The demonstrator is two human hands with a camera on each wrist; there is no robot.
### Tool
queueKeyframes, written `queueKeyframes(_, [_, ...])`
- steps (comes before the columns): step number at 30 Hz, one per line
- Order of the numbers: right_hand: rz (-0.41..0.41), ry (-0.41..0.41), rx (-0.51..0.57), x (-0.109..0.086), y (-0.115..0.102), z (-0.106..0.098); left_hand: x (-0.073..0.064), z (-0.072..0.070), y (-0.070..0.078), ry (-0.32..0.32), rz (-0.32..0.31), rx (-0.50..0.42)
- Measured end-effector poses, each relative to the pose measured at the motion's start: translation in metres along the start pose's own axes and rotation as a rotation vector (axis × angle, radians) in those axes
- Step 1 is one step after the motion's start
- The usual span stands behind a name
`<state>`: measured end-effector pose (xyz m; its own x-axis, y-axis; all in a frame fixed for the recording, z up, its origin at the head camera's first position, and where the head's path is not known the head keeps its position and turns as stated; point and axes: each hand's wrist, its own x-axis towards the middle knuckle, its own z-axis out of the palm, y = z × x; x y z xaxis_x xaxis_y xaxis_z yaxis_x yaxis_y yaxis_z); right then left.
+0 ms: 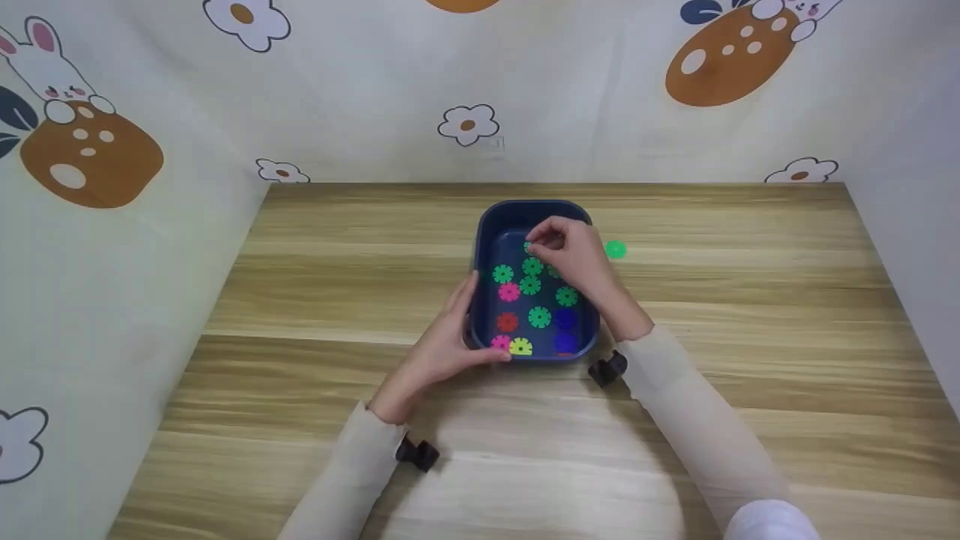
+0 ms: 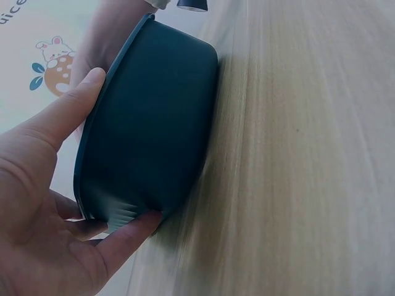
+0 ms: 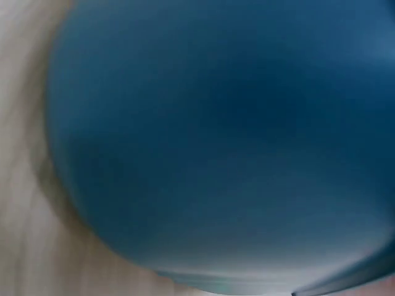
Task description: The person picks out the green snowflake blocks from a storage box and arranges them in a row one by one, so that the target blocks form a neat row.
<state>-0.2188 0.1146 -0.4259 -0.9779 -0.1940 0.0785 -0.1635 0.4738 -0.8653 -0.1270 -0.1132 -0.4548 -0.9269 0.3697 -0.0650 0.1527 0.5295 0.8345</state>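
A dark blue plastic bin (image 1: 478, 247) stands on the wooden table, with notched, snowflake-shaped plastic discs spread over its floor. My left hand (image 1: 442, 349) holds the bin's near left corner, thumb along the near rim and fingers against the left side. The left wrist view shows that thumb (image 2: 74, 105) at the rim and a finger on the outer wall. Over the far part of the bin, my right hand (image 1: 574, 255) pinches a green disc (image 1: 528, 246), mostly hidden by its fingertips. Only the bin's outer wall (image 3: 216, 154) fills the right wrist view.
Several green discs (image 1: 539, 317) lie in the bin, along with pink (image 1: 508, 292), red (image 1: 507, 322), yellow (image 1: 520, 346) and dark blue discs (image 1: 565, 319). One loose green disc (image 1: 616, 249) is on the table right of the bin. A patterned cloth (image 1: 375, 97) hangs behind the table.
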Motion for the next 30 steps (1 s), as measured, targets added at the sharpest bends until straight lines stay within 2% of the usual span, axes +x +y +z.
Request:
queueKeyframes(5, [-0.032,-0.016,0.002,0.001,0.003,0.007,0.0,0.0,0.0,0.005,0.022,-0.007])
queueKeyframes(10, [-0.031,-0.08,0.02,0.002,0.008,0.016,0.0,0.0,-0.001,0.001,0.02,-0.009])
queueKeyframes(14, [-0.02,-0.157,0.025,0.003,0.012,0.021,-0.001,0.0,-0.001,0.001,0.006,-0.012])
queueKeyframes(22, [-0.033,-0.377,-0.036,0.005,0.014,0.027,-0.001,0.0,-0.002,0.002,0.015,-0.011])
queueKeyframes(30, [-0.027,-0.446,-0.023,0.004,0.016,0.029,-0.001,0.001,-0.002,0.01,0.018,-0.029])
